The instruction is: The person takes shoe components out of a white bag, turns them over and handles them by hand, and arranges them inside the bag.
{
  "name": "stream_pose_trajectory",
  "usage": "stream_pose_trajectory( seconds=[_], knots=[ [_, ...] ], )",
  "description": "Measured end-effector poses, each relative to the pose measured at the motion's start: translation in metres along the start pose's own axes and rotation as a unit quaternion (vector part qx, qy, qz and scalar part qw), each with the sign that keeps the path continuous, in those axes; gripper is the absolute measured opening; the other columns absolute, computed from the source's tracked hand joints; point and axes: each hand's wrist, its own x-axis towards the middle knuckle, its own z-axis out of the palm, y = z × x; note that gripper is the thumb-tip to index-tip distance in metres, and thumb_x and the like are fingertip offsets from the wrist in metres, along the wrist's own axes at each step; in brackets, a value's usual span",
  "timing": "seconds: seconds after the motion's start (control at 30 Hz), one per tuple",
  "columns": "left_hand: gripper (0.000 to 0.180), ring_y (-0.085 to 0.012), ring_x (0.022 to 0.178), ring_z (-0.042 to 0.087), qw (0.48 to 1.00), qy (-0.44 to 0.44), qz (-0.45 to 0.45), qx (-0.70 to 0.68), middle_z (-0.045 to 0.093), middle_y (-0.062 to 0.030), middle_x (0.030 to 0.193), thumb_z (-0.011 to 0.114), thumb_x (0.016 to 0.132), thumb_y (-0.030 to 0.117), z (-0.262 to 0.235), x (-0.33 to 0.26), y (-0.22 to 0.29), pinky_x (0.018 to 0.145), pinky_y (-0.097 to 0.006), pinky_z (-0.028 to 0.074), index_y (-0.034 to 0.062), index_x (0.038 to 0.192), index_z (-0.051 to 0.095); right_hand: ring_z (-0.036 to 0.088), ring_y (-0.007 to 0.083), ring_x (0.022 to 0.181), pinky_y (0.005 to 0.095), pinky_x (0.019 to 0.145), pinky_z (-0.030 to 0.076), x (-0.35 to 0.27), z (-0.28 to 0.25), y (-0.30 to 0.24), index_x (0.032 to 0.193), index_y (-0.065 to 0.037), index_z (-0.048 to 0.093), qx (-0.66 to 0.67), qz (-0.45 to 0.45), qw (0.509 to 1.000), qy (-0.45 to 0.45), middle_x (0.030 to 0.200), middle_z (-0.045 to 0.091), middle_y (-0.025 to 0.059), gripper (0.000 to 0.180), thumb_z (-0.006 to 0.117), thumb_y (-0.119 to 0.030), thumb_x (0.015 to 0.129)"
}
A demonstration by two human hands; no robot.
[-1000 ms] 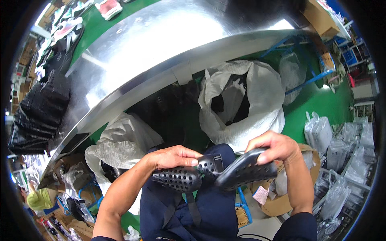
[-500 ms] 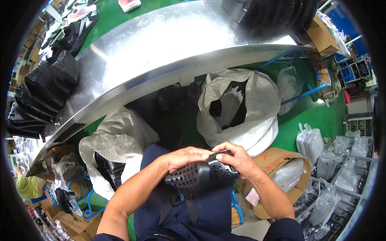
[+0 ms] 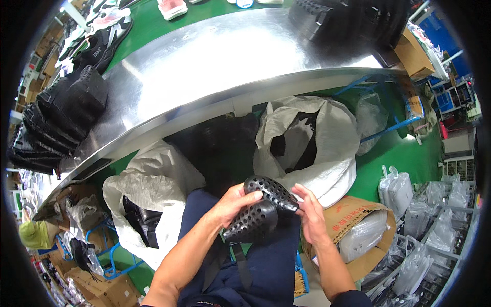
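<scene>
Two black plastic pieces full of round holes, shaped like shoe-toe inserts, are held over my lap. The upper perforated insert (image 3: 271, 190) lies across the lower perforated insert (image 3: 254, 221). My left hand (image 3: 232, 205) is closed on the pair at their left side, its thumb pressing where they meet. At the upper insert's narrow right end, my right hand (image 3: 313, 217) has its fingers stretched out and apart, close to that tip. Whether its fingertips touch the insert I cannot tell.
A metal table (image 3: 204, 66) curves ahead, bearing stacked black perforated parts (image 3: 71, 110) at left. White sacks (image 3: 337, 153) with black pieces inside stand beneath it, another sack (image 3: 169, 179) at left. A cardboard box (image 3: 353, 212) with plastic bags sits at right.
The perforated inserts have turned in my hands, so their rounded shells show more fully. My right hand has let go and opened; my left hand has shifted to their left side.
</scene>
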Motion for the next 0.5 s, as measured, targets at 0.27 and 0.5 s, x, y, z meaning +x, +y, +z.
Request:
stream_pose_trajectory(
  seconds=[0.27,0.5],
  knots=[
    [0.033,-0.0152,0.084,0.070,0.996,0.020,-0.083,-0.040,0.070,-0.0063,0.099,0.068,0.093,0.030,-0.013,0.014,-0.002,0.076,-0.031,0.059,0.0039,0.113,0.061,0.056,0.0097,0.085,0.0252,0.075,0.048,0.009,0.005,-0.012,0.120,-0.001,0.050,-0.142,0.010,0.986,-0.086,0.104,0.058,0.0061,0.047,0.075,-0.009,0.081],
    [0.056,-0.0221,0.085,0.070,0.963,0.240,0.026,-0.122,0.071,-0.0092,0.097,0.056,0.094,0.058,-0.015,0.037,-0.009,0.077,-0.042,0.059,0.0051,0.105,0.067,0.051,0.0123,0.096,0.0274,0.087,0.044,0.002,0.011,0.008,0.122,0.000,0.046,-0.003,-0.100,0.986,0.135,0.114,0.053,0.0082,0.043,0.068,-0.017,0.089]
  ],
)
